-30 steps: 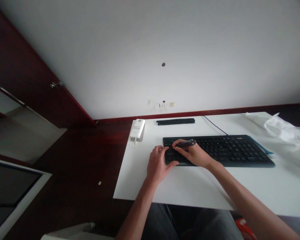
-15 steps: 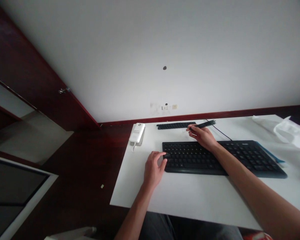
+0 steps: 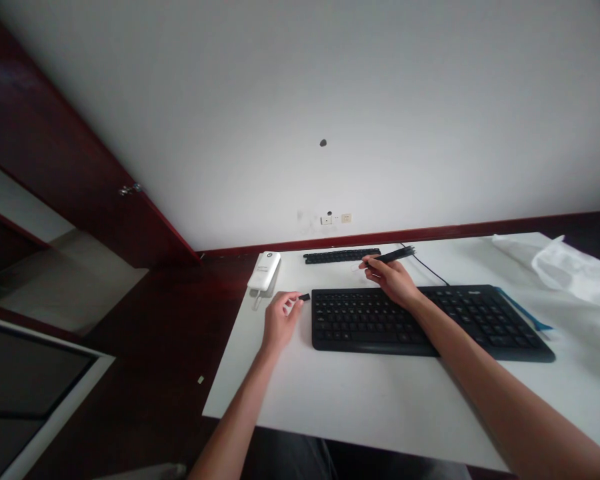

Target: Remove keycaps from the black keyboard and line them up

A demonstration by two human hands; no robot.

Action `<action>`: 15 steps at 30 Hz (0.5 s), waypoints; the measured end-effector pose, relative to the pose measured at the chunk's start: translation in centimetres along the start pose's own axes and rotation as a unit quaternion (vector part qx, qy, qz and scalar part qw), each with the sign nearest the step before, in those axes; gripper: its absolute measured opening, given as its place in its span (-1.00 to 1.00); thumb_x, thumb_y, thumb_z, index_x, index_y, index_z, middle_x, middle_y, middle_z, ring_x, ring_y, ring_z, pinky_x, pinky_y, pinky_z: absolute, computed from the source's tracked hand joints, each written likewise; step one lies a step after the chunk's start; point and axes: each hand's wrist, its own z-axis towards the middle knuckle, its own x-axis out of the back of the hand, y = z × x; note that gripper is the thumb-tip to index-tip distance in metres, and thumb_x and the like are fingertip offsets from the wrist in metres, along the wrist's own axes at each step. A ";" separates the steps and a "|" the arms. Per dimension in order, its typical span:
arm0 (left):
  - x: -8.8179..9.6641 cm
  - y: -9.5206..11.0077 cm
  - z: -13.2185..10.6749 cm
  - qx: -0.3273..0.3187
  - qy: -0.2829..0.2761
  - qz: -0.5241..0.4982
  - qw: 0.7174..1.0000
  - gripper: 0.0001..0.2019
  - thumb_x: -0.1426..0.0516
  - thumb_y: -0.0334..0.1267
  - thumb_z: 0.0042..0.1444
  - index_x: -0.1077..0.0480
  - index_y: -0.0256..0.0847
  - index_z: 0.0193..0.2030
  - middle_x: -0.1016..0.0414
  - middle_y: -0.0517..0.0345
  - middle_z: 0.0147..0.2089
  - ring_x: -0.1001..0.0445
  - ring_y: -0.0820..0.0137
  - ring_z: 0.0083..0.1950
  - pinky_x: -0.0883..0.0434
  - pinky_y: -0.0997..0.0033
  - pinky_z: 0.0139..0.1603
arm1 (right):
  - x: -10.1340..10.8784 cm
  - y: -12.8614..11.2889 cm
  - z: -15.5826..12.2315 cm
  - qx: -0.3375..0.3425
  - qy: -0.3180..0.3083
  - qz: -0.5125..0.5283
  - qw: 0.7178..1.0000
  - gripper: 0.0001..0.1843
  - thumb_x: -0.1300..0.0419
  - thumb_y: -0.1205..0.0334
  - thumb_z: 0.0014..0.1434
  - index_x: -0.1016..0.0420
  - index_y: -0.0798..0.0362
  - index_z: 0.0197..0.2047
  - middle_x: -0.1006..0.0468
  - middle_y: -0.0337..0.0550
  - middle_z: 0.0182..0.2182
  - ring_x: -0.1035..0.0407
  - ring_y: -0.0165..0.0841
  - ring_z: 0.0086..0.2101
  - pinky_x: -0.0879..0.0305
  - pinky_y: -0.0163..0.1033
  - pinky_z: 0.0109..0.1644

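A black keyboard [image 3: 430, 320] lies on the white table [image 3: 360, 393]. My left hand [image 3: 280, 319] hovers just left of the keyboard's left end and pinches a small black keycap [image 3: 305, 297] between its fingertips. My right hand [image 3: 393, 280] rests past the keyboard's far edge, closed around a dark pen-like tool [image 3: 395, 255] that points right. A row of black keycaps [image 3: 341, 256] lies near the table's far edge, just left of the tool.
A white power bank [image 3: 264, 271] with a short cable sits at the table's far left corner. The keyboard's black cable [image 3: 427, 267] runs to the back. A white plastic bag [image 3: 575, 273] lies at the right. A dark red floor and wall panel are to the left.
My left hand left the keyboard's left end and moved left with a small black keycap pinched in it. My right hand carried the tool from the left keys to beyond the far edge.
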 end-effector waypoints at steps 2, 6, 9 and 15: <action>0.2 -1.0 1.3 -0.010 0.010 0.050 0.999 -0.85 -0.21 -0.26 0.25 -0.58 -0.12 -0.07 -0.60 0.12 -0.12 -0.51 0.36 -0.18 -0.43 0.36 -0.11 | 0.0 -0.1 -0.1 -0.002 0.001 -0.001 1.000 -0.58 -0.56 -0.06 -0.09 -0.66 0.04 -0.26 -0.63 -0.16 -0.33 -0.38 -0.44 -0.39 -0.41 -0.33 -0.24; -0.2 -2.2 3.4 -0.016 0.001 0.109 0.994 -0.85 -0.23 -0.27 0.23 -0.59 -0.14 -0.08 -0.60 0.10 -0.11 -0.53 0.33 -0.13 -0.45 0.32 -0.04 | 0.0 -0.1 0.0 -0.003 0.000 -0.010 1.000 -0.58 -0.55 -0.06 -0.07 -0.66 0.04 -0.25 -0.64 -0.15 -0.33 -0.40 -0.41 -0.39 -0.41 -0.30 -0.25; -0.9 -2.4 4.6 -0.017 -0.005 0.124 0.992 -0.84 -0.22 -0.26 0.25 -0.59 -0.12 -0.08 -0.60 0.10 -0.10 -0.53 0.34 -0.14 -0.46 0.32 -0.04 | 0.1 0.0 0.1 -0.004 -0.002 -0.015 1.000 -0.60 -0.53 -0.06 -0.04 -0.65 0.04 -0.25 -0.64 -0.14 -0.32 -0.40 -0.41 -0.39 -0.42 -0.29 -0.23; -2.0 -2.2 6.3 -0.027 -0.008 0.145 0.989 -0.85 -0.21 -0.29 0.25 -0.59 -0.11 -0.08 -0.57 0.12 -0.12 -0.52 0.35 -0.11 -0.43 0.34 0.01 | 0.3 0.2 0.4 0.008 -0.004 -0.045 0.999 -0.56 -0.51 -0.11 -0.04 -0.64 0.03 -0.24 -0.65 -0.10 -0.31 -0.44 -0.35 -0.37 -0.44 -0.23 -0.23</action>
